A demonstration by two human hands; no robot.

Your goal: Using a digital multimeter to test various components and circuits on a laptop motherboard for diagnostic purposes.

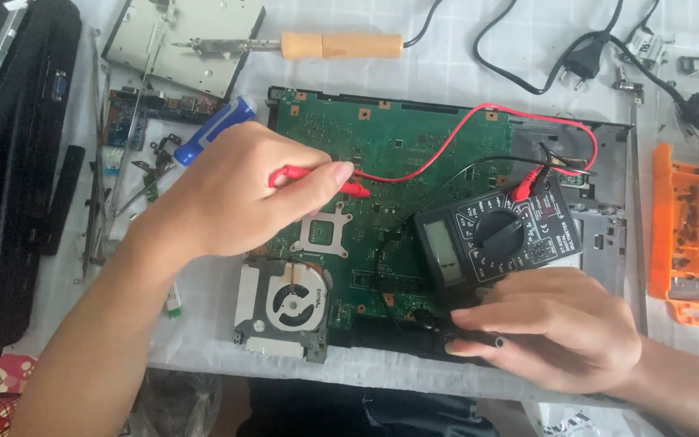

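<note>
Over the green circuit board [398, 154], left hand [236, 190] pinches red probe [317, 176]; right hand [552, 328] apparently grips black probe [471, 341].

Red probe [317, 176] lies tilted on the green motherboard [398, 146]; the black probe [471, 336] is pressed against its lower edge

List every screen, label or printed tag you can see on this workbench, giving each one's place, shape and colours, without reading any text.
Multimeter screen: grey rectangle on the black meter's left end, blank as far as visible.
Fan label: small pale round sticker at the cooling fan's hub, lower left of the board.
White tag: small rectangular card with dark print, top right beside the black cable.
</note>
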